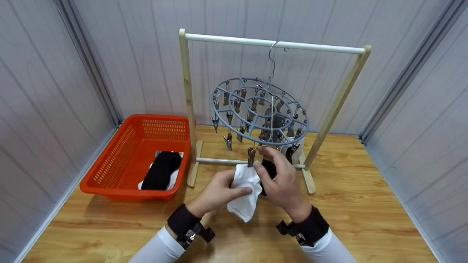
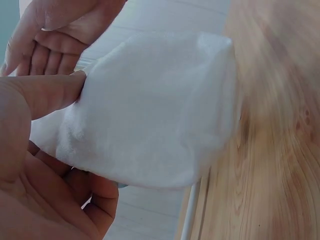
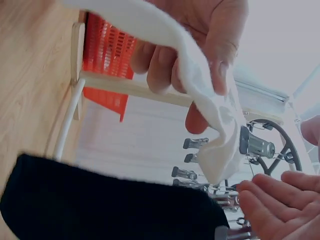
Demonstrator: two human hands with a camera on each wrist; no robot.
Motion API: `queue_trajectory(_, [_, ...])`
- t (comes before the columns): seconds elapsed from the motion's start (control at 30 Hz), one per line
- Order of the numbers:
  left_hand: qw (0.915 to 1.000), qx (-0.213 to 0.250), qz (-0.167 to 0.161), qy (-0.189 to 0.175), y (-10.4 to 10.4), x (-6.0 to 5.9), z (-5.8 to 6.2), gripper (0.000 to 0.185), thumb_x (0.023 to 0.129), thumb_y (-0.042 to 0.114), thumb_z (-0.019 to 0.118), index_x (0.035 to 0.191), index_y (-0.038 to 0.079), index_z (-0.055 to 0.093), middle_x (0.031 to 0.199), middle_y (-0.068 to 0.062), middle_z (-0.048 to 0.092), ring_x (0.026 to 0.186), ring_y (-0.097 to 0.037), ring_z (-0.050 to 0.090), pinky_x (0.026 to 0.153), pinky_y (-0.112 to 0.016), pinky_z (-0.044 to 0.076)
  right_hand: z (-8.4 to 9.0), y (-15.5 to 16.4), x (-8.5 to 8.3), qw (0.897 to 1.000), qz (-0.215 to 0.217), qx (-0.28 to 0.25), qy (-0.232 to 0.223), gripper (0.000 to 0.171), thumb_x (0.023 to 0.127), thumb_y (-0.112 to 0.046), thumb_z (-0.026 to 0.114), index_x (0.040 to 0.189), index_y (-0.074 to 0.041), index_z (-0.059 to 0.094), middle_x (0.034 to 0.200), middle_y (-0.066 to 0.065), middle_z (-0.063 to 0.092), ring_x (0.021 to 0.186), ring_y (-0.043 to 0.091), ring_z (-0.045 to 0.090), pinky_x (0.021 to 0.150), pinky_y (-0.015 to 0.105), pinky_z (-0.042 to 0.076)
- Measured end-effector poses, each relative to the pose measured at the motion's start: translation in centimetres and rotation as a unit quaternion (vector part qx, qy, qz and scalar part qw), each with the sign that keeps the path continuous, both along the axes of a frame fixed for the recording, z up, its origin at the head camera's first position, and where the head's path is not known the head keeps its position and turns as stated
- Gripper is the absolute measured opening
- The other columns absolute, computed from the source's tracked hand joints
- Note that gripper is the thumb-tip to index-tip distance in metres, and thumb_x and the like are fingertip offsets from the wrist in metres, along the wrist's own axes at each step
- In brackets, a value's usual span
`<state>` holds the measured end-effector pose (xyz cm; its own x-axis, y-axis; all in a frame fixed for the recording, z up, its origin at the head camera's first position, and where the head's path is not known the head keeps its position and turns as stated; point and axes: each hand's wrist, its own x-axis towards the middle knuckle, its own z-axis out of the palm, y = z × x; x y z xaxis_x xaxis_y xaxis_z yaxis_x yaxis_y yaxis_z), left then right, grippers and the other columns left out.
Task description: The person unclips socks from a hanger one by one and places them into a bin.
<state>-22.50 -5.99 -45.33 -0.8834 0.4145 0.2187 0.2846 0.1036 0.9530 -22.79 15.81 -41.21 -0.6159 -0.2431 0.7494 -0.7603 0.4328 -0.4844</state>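
A white sock (image 1: 243, 204) hangs down from my left hand (image 1: 219, 190), which pinches it between thumb and fingers. At the sock's upper edge a metal clip (image 1: 251, 156) bites the fabric; the same clip (image 3: 257, 145) shows in the right wrist view. Beside that clip is my right hand (image 1: 283, 182), thumb and fingers apart, with nothing between them in the right wrist view. The clip hangs from the front of a round grey drying hanger (image 1: 237, 133). A black sock (image 3: 100, 200) hangs close by, partly hidden behind my right hand in the head view.
The hanger hooks over the white bar (image 1: 226, 39) of a wooden-legged rack. More clips dangle from its rings, and grey and white items hang at its right back. An orange basket (image 1: 106, 193) at the left holds a black sock (image 1: 161, 170) over white fabric.
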Motion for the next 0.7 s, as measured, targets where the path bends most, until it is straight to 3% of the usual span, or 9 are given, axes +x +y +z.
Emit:
queue_trajectory(0.07, [1.0000,0.000,-0.002,0.005,0.06,0.01,-0.11,0.030,0.098,0.012,0.086,0.122,-0.004,0.076,0.106,-0.011,0.081,0.086,-0.016,0.075,0.076,-0.028,0.062,-0.07,-0.04,0.03,0.998,0.027,-0.020,-0.051,0.043,0.109,-0.012,0.072,0.148,0.003,0.061,0.145,0.013,0.070,0.132,0.029,0.068,0.112,0.041,0.055])
queue_trajectory(0.17, [1.0000,-0.002,-0.001,0.010,0.13,0.03,-0.21,0.031,0.097,0.011,0.087,0.121,-0.005,0.076,0.105,-0.012,0.081,0.085,-0.015,0.074,0.075,-0.027,0.061,-0.06,-0.08,-0.02,0.988,0.069,-0.057,-0.129,0.048,0.112,-0.011,0.068,0.155,0.006,0.054,0.152,0.019,0.065,0.139,0.031,0.064,0.117,0.042,0.051])
queue_trajectory(0.37, [1.0000,-0.009,0.001,0.002,0.21,0.03,-0.28,0.033,0.097,0.012,0.087,0.123,-0.006,0.076,0.105,-0.012,0.081,0.083,-0.015,0.074,0.073,-0.028,0.061,-0.03,-0.05,-0.09,0.948,0.130,-0.140,-0.255,0.053,0.114,-0.008,0.061,0.161,0.011,0.043,0.153,0.028,0.061,0.143,0.044,0.059,0.118,0.038,0.049])
queue_trajectory(0.5, [0.9999,-0.012,0.003,0.006,0.18,-0.09,-0.24,0.032,0.097,0.012,0.087,0.122,-0.006,0.076,0.103,-0.012,0.080,0.080,-0.014,0.073,0.071,-0.028,0.061,0.32,-0.10,-0.19,0.929,0.149,-0.191,-0.279,0.049,0.114,-0.005,0.060,0.158,0.010,0.047,0.138,0.026,0.070,0.135,0.048,0.063,0.110,0.036,0.056])
queue_trajectory(0.7, [0.9994,-0.028,0.013,0.016,0.03,-0.20,-0.27,0.030,0.097,0.014,0.088,0.117,-0.004,0.076,0.099,-0.009,0.079,0.077,-0.013,0.072,0.068,-0.027,0.060,0.63,-0.08,-0.28,0.927,0.130,-0.205,-0.287,0.042,0.114,-0.005,0.059,0.154,0.008,0.055,0.128,0.022,0.073,0.123,0.036,0.070,0.103,0.033,0.058])
